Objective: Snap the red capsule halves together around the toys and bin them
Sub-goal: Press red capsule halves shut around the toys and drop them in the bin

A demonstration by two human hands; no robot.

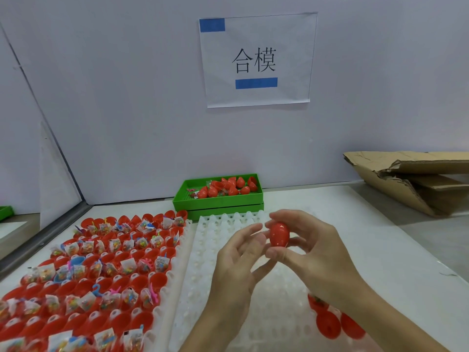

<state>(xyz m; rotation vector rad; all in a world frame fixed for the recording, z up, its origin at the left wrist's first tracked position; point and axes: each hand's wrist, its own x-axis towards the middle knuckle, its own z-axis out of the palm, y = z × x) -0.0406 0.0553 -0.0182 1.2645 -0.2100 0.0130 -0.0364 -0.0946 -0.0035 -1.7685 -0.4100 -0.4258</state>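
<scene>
Capsule [279, 235] looks light, slick plastic, so our right hand [304, 247] pinches its ends while our left hand [236, 252] hangs loose beside it.

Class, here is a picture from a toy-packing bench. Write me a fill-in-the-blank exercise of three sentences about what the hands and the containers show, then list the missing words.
1. The closed red capsule is pinched by the person's ____ hand.
2. The left hand sits beside it with fingers relaxed, holding ____.
3. At the back by the wall, finished capsules lie in a ____ tray.

Missing words: right; nothing; green
</scene>
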